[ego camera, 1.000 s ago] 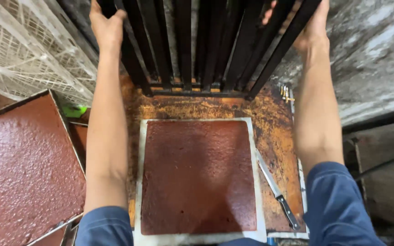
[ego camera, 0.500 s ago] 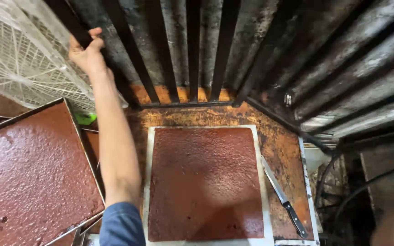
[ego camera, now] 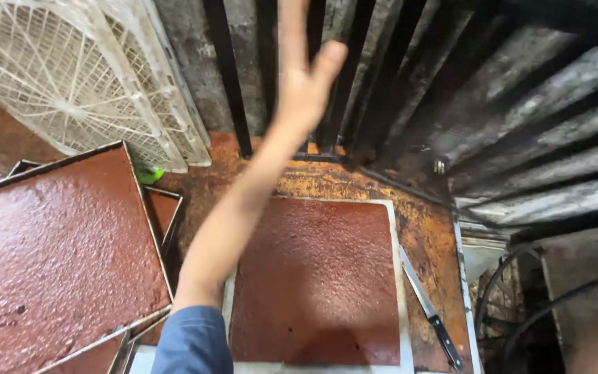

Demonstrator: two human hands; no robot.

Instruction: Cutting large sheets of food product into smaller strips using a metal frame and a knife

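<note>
Your left hand (ego camera: 302, 86) is raised, fingers spread, holding nothing, near the black bars (ego camera: 228, 69). Your right hand is out of view. The square brown slab (ego camera: 316, 280) lies below; keep your sleeve clear of it and the knife (ego camera: 429, 308) beside it.

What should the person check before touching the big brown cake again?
1. Left hand empty: ok, raised with open fingers in front of the black bars, holding nothing.
2. Right hand in sight: cannot tell, only a blur at the lower right edge.
3. Brown cake slab lying flat on its white board: ok.
4. Knife away from the hands: ok, it lies on the rusty table just right of the board, black handle toward the person.
5. Tray of cake on the left out of the way: ok, beside the slab, not on it.
</note>
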